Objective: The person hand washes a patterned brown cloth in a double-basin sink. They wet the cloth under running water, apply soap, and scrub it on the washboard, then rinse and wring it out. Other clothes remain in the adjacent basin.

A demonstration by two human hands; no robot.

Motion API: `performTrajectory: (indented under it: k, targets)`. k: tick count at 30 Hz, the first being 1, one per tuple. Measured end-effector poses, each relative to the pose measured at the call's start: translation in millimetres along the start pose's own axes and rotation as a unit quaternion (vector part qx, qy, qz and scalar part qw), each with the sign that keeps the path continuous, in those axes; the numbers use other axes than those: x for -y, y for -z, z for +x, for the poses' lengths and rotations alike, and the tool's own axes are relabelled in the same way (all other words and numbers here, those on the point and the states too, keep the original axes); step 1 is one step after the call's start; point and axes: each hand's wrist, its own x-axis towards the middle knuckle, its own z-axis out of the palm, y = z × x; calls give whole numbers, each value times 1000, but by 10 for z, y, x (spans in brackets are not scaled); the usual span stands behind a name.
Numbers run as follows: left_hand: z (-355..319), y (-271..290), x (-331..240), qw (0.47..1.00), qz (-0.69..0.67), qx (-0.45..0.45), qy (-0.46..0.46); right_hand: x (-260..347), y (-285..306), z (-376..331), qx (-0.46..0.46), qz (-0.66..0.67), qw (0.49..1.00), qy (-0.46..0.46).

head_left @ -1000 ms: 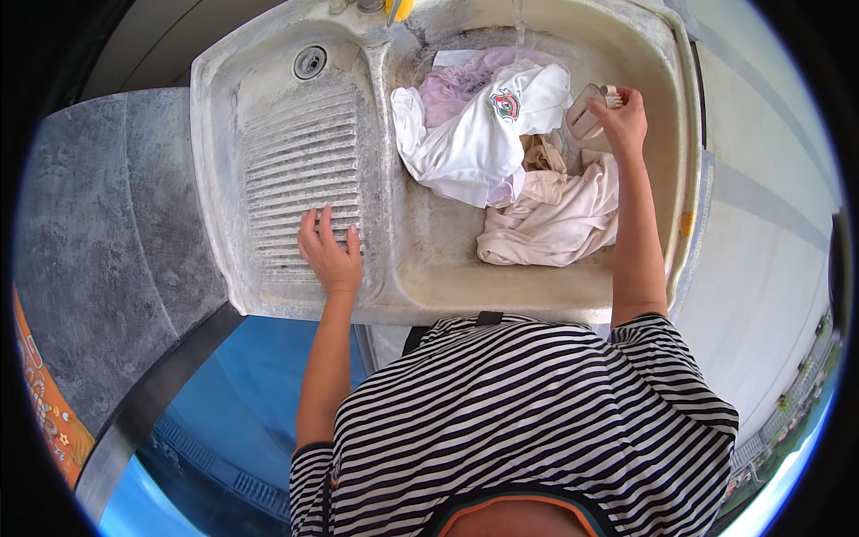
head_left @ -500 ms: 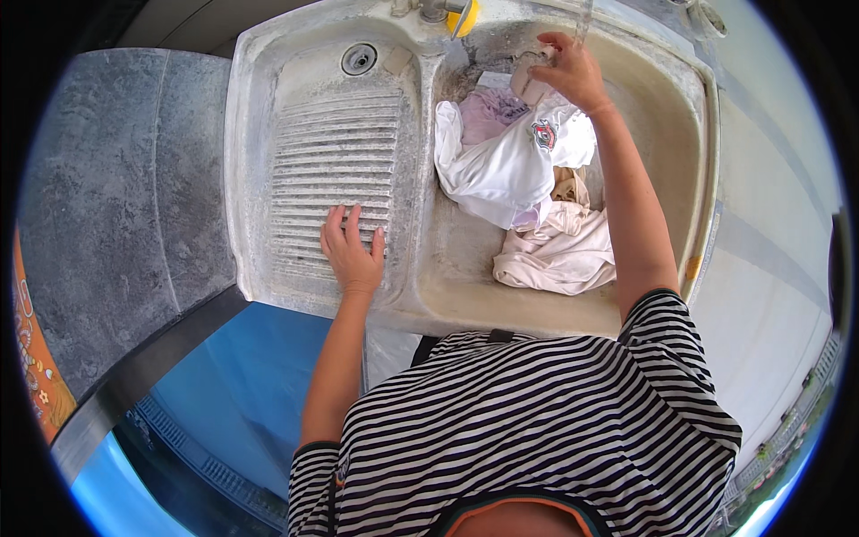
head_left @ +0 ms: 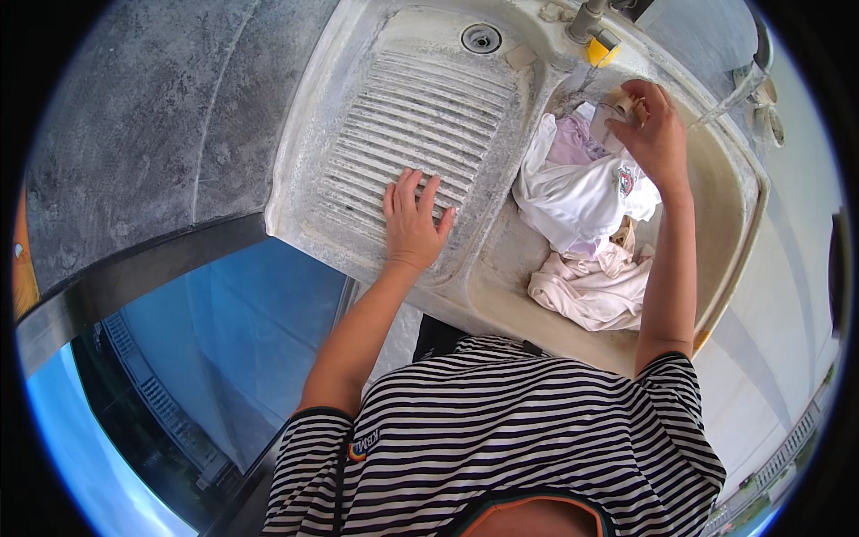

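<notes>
My left hand (head_left: 416, 234) lies with fingers spread on the lower part of the ridged washboard (head_left: 407, 112) in the left side of the sink. Over the far end of the right basin, my right hand (head_left: 660, 148) is closed around a small clear cup-like container (head_left: 610, 123); its contents are hard to make out. Beneath it, a white shirt (head_left: 573, 201) with a small emblem is bunched over a lilac cloth (head_left: 573, 143). A pale pink garment (head_left: 591, 291) lies crumpled nearer to me, beside a small tan cloth (head_left: 625, 234).
A metal tap (head_left: 586, 21) with a yellow part (head_left: 604, 49) stands behind the divider. The drain (head_left: 480, 38) is beyond the washboard, with a flat beige piece (head_left: 520, 58) beside it. A grey countertop (head_left: 116, 125) adjoins the sink on the left.
The view has turned, so the sink appears tilted and farther right. My right hand still grips the container above the clothes; my left hand stays on the washboard.
</notes>
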Motion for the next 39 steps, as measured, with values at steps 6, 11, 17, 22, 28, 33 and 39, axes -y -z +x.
performTrajectory:
  k: [6, 11, 17, 22, 28, 33, 39]
  targets:
    - [27, 44, 9, 999, -28, 21, 5, 556, -799, 470, -12, 137, 988, -63]
    - [18, 21, 26, 998, -55, 42, 0, 743, -1840, 852, 9, 376, 889, -259]
    - [32, 61, -31, 995, -78, 64, -11, 1182, -2700, 1395, -68, 296, 928, -215]
    - [-7, 30, 25, 996, -68, 56, -8, 1079, -1983, 901, -140, 128, 982, 2]
    - [-2, 39, 2, 997, -58, 50, -19, -625, -1181, -786, -11, -271, 933, -239]
    - [-14, -27, 19, 998, -31, 39, -27, -962, -876, -2267, 57, -195, 958, -201]
    - [-20, -92, 16, 999, -5, 10, -37, -701, 431, -2154, -151, 83, 943, -284]
